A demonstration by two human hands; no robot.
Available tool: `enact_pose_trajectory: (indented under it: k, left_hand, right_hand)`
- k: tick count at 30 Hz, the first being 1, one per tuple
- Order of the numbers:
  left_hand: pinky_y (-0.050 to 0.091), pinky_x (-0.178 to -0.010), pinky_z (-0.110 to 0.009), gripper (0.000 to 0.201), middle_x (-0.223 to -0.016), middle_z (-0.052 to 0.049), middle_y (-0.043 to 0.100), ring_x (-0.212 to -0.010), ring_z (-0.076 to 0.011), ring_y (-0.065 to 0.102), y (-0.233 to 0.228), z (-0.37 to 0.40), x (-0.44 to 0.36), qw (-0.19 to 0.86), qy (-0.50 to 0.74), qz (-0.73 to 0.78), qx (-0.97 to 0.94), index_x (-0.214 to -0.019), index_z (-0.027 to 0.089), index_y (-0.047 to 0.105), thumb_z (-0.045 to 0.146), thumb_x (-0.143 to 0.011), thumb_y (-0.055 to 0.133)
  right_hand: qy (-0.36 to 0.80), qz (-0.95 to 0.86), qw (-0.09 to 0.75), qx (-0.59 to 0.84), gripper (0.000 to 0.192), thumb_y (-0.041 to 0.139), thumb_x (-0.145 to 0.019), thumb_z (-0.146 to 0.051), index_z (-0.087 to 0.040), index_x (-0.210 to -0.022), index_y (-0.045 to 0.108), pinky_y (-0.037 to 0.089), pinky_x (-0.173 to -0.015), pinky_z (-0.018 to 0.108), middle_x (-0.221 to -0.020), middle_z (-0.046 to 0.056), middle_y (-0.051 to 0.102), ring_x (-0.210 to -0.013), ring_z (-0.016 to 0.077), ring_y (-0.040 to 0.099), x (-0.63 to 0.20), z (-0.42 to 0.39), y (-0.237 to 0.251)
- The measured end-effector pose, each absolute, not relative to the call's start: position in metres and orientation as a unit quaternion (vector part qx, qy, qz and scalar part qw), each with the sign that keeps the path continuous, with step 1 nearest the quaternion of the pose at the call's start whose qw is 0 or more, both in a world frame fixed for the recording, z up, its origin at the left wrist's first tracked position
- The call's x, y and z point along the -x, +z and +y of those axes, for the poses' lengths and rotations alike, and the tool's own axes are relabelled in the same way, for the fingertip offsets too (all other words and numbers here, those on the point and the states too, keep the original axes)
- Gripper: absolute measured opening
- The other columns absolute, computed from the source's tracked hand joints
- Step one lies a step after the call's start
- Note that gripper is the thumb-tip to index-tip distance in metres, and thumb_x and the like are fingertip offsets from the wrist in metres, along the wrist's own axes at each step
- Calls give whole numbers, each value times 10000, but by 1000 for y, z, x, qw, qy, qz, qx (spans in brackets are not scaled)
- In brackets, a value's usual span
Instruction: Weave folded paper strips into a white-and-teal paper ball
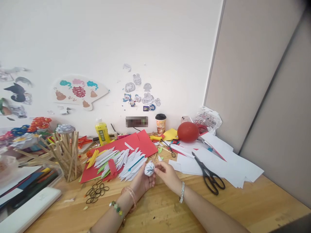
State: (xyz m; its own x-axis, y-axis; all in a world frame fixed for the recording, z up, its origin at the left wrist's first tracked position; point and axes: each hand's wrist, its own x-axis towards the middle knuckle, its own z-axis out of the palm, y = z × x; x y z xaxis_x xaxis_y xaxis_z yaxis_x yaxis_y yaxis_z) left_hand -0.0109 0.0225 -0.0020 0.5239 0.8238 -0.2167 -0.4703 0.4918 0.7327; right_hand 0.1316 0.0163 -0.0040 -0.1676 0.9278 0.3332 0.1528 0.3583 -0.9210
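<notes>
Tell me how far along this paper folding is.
Done: one white pleated paper flower already tops the wooden sticks. In hand: left hand and right hand hold a small white pleated paper ball. Left: a pile of cut folded paper pieces lies unused on the red sheet.

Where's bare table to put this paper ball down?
Bare wood lies right of the right hand, in front of the scissors and white sheets, and between the rubber bands and left hand. Behind the paper ball it is crowded with cut paper.
</notes>
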Motion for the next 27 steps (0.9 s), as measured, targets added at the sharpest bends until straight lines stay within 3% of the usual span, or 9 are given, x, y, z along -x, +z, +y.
enact_pose_trajectory:
  k: [7,13,19,23,27]
  left_hand:
    - [388,-480,-184,328,-556,-2,571,-476,-86,524,-5,26,12,808,422,303,-278,-771,153,528,471,-812,460]
    - [368,-460,-196,337,-593,24,548,-454,-76,469,-1,20,9,740,463,310,-378,-796,165,512,484,-715,584]
    - [440,-641,-252,499,-869,-16,583,-732,-145,541,-1,21,12,589,527,349,-503,-1026,199,487,376,-614,706]
    - [432,-779,-311,451,-875,-42,611,-845,-196,545,-4,27,16,527,525,364,-561,-930,165,550,390,-578,720]
    - [429,-799,-335,435,-859,-52,629,-857,-218,556,-4,32,22,486,506,361,-614,-850,165,579,415,-532,739]
  right_hand:
    - [371,-666,489,423,181,507,-809,-324,-162,-812,589,456,-665,268,-721,14,646,-693,154,601,-132,19,-9]
    - [358,-668,495,425,231,522,-798,-362,-159,-884,593,466,-672,275,-781,29,645,-711,156,600,-131,17,-5]
    - [344,-674,503,418,304,560,-772,-381,-189,-1005,586,474,-745,307,-966,61,626,-845,184,592,-135,17,-3]
    - [377,-672,500,395,312,565,-774,-373,-193,-1030,566,469,-768,309,-974,56,624,-876,185,588,-136,18,-4]
    - [398,-671,496,382,306,614,-735,-382,-191,-971,571,468,-761,305,-939,44,627,-838,176,593,-138,20,-5]
